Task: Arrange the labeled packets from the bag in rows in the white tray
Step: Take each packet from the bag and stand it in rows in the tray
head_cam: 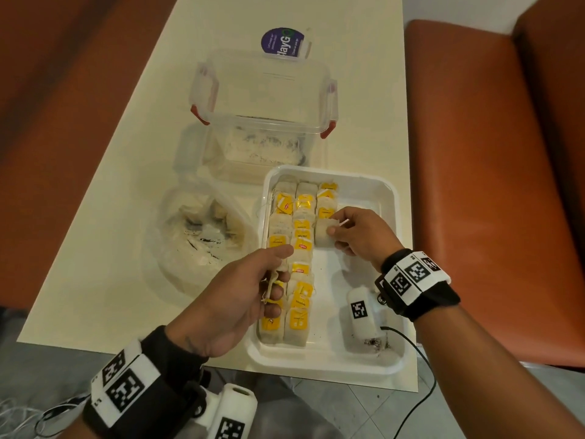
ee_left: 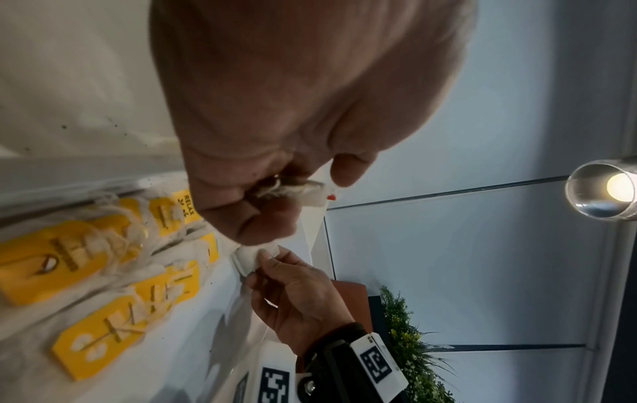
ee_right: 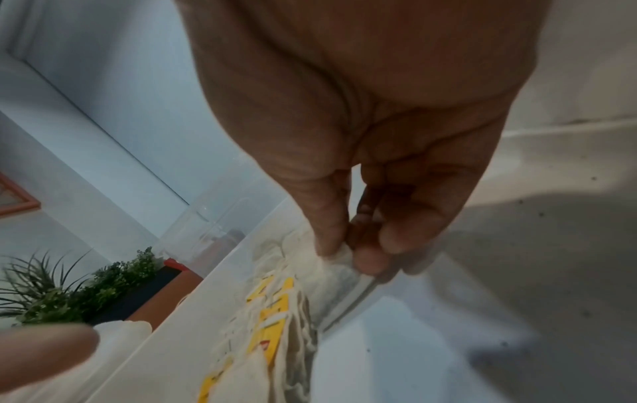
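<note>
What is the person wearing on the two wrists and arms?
Each wrist carries a black strap with a white band printed with black square code markers. A white camera block, also marked, hangs under the right wrist, with a thin black cable leading off. The left wrist band looks the same.

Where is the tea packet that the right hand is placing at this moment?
In the head view, the tea packet is pinched by the right hand inside the white tray, at the near end of the short third row, right of the two longer rows.
</note>
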A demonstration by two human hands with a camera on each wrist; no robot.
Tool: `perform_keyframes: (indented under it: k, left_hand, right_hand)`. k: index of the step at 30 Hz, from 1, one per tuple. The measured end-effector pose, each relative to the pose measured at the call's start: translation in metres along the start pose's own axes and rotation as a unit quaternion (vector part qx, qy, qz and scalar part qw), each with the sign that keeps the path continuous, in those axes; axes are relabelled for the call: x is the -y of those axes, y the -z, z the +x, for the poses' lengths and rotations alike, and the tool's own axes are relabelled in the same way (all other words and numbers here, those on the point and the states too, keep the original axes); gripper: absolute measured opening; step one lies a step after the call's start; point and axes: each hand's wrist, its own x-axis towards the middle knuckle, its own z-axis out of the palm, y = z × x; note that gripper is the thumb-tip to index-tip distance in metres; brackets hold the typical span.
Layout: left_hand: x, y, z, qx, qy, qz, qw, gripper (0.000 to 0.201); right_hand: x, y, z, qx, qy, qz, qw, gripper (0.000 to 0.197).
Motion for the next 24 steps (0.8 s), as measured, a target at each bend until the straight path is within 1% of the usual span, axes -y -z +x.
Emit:
perform_keyframes:
  k: [1, 2, 4, 8, 11, 15, 19, 22, 24]
  left_hand:
    - [0.001, 0.001, 0.001, -0.011, 0.004, 0.0, 1.0, 0.039]
    - [0.003, 0.002, 0.003, -0.022, 0.006, 0.007, 1.0, 0.035]
    - [0.005, 0.002, 0.006, -0.033, 0.006, 0.035, 0.999, 0.042]
    - [0.007, 0.002, 0.007, -0.026, -0.011, 0.055, 0.998, 0.051]
    - [0.008, 0.003, 0.008, -0.014, -0.018, 0.061, 0.998, 0.052]
    - [0.008, 0.003, 0.009, -0.001, -0.038, 0.061, 0.997, 0.046]
    - [0.007, 0.003, 0.012, -0.004, -0.042, 0.03, 0.999, 0.036]
    - [0.006, 0.001, 0.017, -0.015, -0.039, -0.044, 0.998, 0.029]
    - [0.005, -0.002, 0.021, -0.024, -0.042, -0.101, 0.994, 0.027]
  right_hand:
    - [0.0, 0.0, 0.001, -0.001, -0.008, 0.006, 1.0, 0.007]
    - [-0.001, 0.0, 0.001, -0.005, -0.013, 0.009, 1.0, 0.008]
    - [-0.001, 0.0, 0.002, -0.014, -0.019, 0.013, 1.0, 0.008]
    - [0.001, 0.0, 0.002, -0.017, -0.025, 0.039, 0.999, 0.009]
    - [0.002, 0.0, 0.002, -0.022, -0.025, 0.043, 0.999, 0.009]
    - [0.002, 0.0, 0.002, -0.029, -0.02, 0.043, 0.998, 0.01]
    - [0.001, 0.001, 0.002, -0.041, -0.017, 0.055, 0.998, 0.015]
    - [0.006, 0.003, -0.006, -0.071, 0.006, 0.018, 0.997, 0.02]
    - [0.016, 0.006, -0.022, -0.092, 0.034, 0.015, 0.995, 0.021]
